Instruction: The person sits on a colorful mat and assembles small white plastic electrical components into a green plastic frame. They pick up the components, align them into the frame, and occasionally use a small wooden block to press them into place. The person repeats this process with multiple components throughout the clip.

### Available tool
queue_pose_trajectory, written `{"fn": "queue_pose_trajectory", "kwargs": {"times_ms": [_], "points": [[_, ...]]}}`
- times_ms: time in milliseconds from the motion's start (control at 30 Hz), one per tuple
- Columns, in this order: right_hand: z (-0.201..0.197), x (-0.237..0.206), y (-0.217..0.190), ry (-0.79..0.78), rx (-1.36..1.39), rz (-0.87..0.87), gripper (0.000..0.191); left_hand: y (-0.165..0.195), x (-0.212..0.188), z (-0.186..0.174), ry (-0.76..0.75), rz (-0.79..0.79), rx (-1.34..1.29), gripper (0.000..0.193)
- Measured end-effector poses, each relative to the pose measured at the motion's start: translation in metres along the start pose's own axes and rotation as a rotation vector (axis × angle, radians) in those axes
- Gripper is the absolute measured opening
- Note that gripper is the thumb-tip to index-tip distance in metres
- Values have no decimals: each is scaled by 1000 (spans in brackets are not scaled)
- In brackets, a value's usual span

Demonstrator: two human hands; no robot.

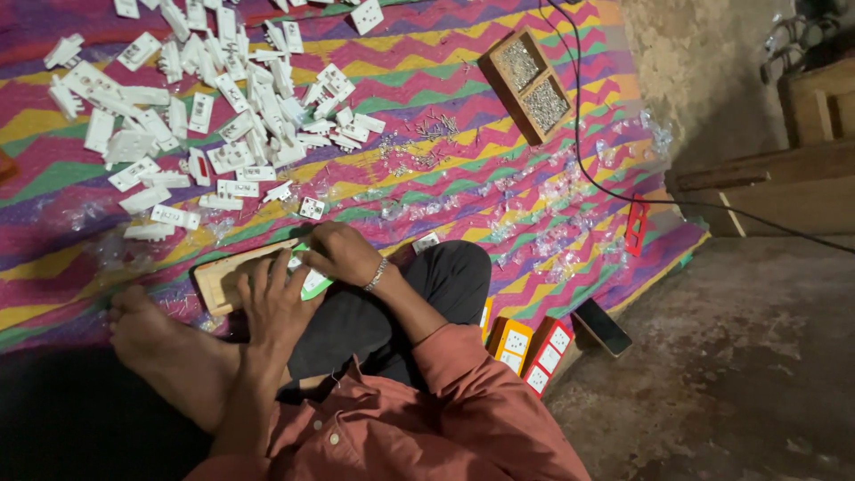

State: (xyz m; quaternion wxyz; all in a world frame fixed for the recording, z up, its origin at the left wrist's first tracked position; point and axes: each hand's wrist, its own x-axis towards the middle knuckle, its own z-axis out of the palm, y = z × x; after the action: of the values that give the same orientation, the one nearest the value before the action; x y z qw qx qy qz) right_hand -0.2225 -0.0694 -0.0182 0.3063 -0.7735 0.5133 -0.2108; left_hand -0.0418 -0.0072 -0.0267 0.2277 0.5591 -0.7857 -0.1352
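Dim scene overall, light pooling on the striped mat (499, 169) across the upper middle of the frame. Lower left sinks into near-black shadow. The right side is murky and grainy. Soft focus throughout, slight bending at the edges, no glare.

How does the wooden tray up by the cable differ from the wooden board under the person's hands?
The tray has raised walls and two compartments full of small metal screws; the board looks flat. The tray lies untouched at the mat's far side, while the board sits by the foot with both hands, left and right, over it. Both are pale wood.
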Motion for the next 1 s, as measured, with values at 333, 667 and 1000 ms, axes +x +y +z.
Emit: {"fn": "queue_pose_trajectory", "kwargs": {"times_ms": [333,667,1000], "points": [[-4,-1,-6,-4,23,-47,23,1,-2,0,-1,-6,-6,48],[4,1,0,16,72,-102,23,-7,-7,3,84,99,-33,53],[-4,2,-1,-22,37,-48,24,-5,-6,1,41,58,-20,61]]}}
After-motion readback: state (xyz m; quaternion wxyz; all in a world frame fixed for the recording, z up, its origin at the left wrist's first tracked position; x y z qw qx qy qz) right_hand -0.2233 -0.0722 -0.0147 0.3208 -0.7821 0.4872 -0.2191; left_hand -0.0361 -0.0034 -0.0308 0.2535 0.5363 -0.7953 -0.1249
